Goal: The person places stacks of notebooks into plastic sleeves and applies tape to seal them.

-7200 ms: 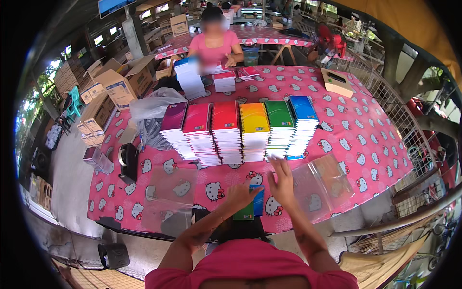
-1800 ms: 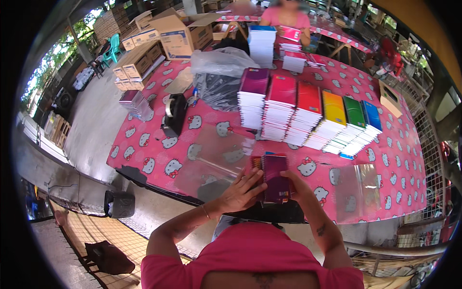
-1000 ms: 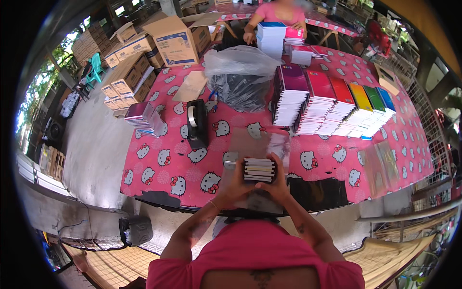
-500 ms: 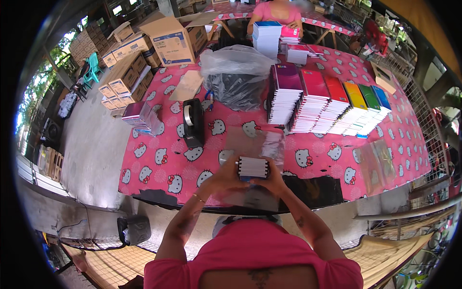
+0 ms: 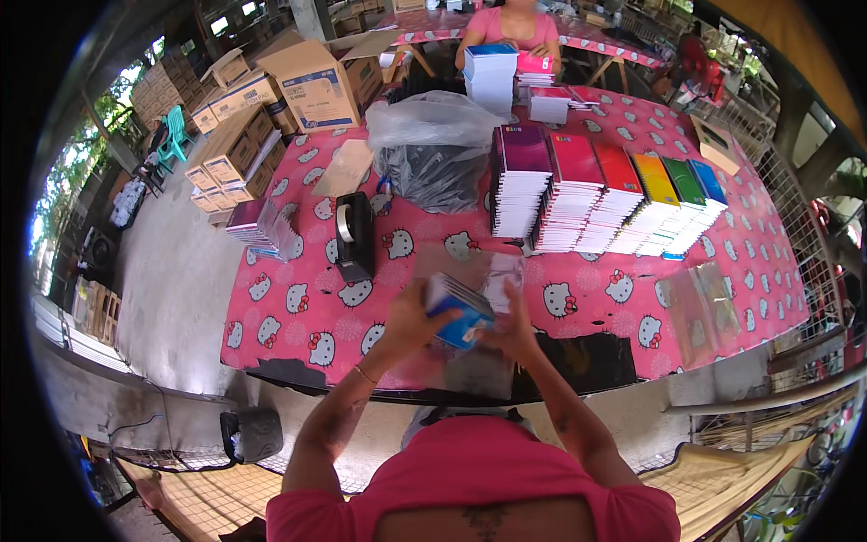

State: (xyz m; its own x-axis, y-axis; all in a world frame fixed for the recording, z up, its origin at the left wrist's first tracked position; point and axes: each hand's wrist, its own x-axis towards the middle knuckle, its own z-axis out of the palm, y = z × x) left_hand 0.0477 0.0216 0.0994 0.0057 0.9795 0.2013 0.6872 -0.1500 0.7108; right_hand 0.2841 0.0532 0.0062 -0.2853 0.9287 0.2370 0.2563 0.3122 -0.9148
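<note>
Over the near edge of the pink patterned table [image 5: 298, 307], my left hand [image 5: 411, 318] grips a small stack of notebooks [image 5: 459, 312], tilted with a blue cover showing. My right hand [image 5: 513, 327] holds the stack's other side together with a clear plastic bag [image 5: 492, 285]. Further back stand several rows of stacked notebooks [image 5: 601, 194] in purple, red, orange, yellow, green and blue.
A black tape dispenser [image 5: 354, 237] stands left of my hands. A bulging plastic sack [image 5: 433, 149] lies behind it, a wrapped bundle [image 5: 257, 226] at the left edge, clear bags [image 5: 700, 303] at the right. Cardboard boxes [image 5: 271, 95] stand far left. A person in pink [image 5: 510, 27] works opposite.
I have turned the stack from edge-on to tilted, so its blue cover shows, and the clear bag has come up beside it. Earlier I gathered the notebooks from the rows.
</note>
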